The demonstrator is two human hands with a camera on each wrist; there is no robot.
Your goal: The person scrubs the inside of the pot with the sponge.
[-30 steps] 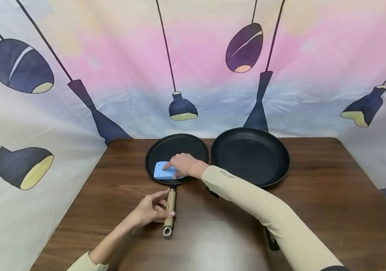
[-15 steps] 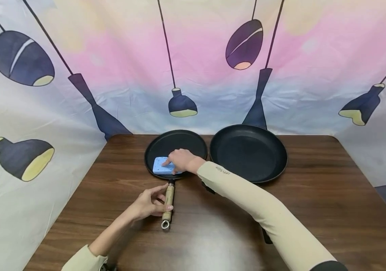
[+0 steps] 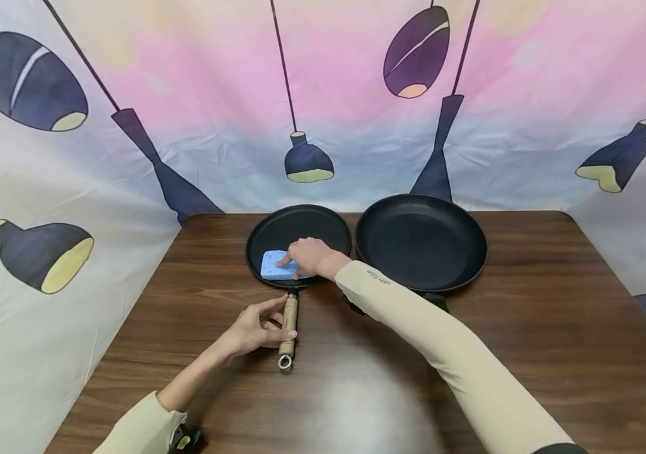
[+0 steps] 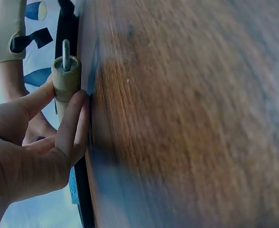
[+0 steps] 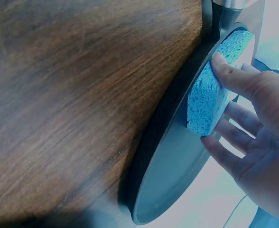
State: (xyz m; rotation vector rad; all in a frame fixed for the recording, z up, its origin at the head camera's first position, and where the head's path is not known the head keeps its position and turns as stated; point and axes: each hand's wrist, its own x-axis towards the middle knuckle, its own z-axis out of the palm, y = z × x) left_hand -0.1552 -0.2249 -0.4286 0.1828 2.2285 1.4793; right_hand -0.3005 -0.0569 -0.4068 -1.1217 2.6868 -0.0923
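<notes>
A shallow black flat pan [image 3: 300, 228] lies on the table with its wooden handle [image 3: 289, 325] towards me. My left hand [image 3: 251, 328] holds that handle between thumb and fingers; in the left wrist view the metal ring at the handle's end [image 4: 67, 80] shows above the fingers. A blue sponge [image 3: 274, 265] sits on the near part of the pan, by the handle. My right hand [image 3: 311, 255] grips the sponge from its right side. The right wrist view shows the thumb along one edge of the sponge [image 5: 203, 102] and the fingers at its other side.
A larger, deeper black frying pan [image 3: 420, 243] stands to the right, close beside the flat pan. My right sleeve [image 3: 447, 343] crosses in front of it and hides most of its handle. Behind the wooden table [image 3: 549, 302] hangs a cloth backdrop [image 3: 215, 164] with painted lamps.
The whole head view has shifted, so table and pans appear higher. Both hands, the sponge and the flat pan keep nearly the same places relative to each other.
</notes>
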